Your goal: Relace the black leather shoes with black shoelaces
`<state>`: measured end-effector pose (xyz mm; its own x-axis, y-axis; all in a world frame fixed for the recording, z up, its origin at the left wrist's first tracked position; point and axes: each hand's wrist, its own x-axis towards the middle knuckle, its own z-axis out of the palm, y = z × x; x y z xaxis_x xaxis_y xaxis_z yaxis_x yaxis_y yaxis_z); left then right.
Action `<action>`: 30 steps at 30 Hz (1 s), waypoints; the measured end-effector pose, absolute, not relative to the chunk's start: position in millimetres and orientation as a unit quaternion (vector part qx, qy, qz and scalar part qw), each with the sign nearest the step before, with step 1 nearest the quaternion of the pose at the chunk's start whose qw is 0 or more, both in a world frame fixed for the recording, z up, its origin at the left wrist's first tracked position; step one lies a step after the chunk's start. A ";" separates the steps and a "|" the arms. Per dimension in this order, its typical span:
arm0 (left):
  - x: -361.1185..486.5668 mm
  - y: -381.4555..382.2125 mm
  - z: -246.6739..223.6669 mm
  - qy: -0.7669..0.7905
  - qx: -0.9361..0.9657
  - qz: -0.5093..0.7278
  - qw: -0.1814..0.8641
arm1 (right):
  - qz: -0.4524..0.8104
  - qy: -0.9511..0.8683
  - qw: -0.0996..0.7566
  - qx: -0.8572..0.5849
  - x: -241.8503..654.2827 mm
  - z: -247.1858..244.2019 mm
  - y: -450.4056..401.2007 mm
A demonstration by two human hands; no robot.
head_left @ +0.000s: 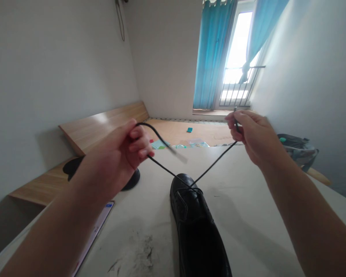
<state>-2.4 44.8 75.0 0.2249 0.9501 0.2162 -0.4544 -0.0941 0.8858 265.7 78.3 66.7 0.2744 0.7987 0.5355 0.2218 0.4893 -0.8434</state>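
Shoelace strands (164, 169) rise in a V into both my hands. At 10 o'clock, my left hand (115, 152) clenches one strand between thumb and curled fingers; at 2 o'clock, my right hand (255, 138) pinches the other near its end. At 6 o'clock, the black leather shoe (194, 227) lies on the scuffed white tabletop (248, 192). A slackened pinch could let the thin lace slip away, and uneven pulling could drag the shoe sideways.
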 end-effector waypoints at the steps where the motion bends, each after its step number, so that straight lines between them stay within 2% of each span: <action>1: -8.6 45.8 79.6 0.267 0.469 0.581 0.609 | 0.199 -0.560 0.665 -0.453 270.5 68.3 78.5; 6: -34.1 49.4 91.7 0.275 0.496 0.605 0.559 | 0.123 -0.595 0.662 -0.438 279.9 76.5 68.2; 10: -42.5 49.6 84.4 0.363 0.633 0.508 0.457 | 0.056 -0.652 0.593 -0.468 271.2 77.3 60.4; 12: -43.1 48.7 75.3 0.414 0.722 0.374 0.409 | 0.058 -0.692 0.528 -0.489 262.3 72.8 57.8; 15: -36.1 45.4 60.9 0.462 0.807 0.130 0.344 | 0.129 -0.781 0.366 -0.490 247.4 55.7 52.0; 19: -14.3 38.0 50.2 0.477 0.832 -0.025 0.284 | 0.203 -0.831 0.182 -0.485 241.1 20.3 37.5; 21: -5.1 35.1 47.7 0.472 0.835 -0.048 0.279 | 0.237 -0.817 0.143 -0.506 247.9 5.9 30.3; 24: 2.3 33.1 44.6 0.457 0.844 -0.038 0.279 | 0.279 -0.793 0.155 -0.519 263.6 -5.4 25.0; 26: 4.3 33.4 42.5 0.453 0.847 -0.028 0.277 | 0.299 -0.790 0.156 -0.512 272.1 -7.6 25.3; 30: 6.1 36.6 37.1 0.474 0.840 -0.046 0.259 | 0.357 -0.804 0.100 -0.464 278.3 -9.0 28.0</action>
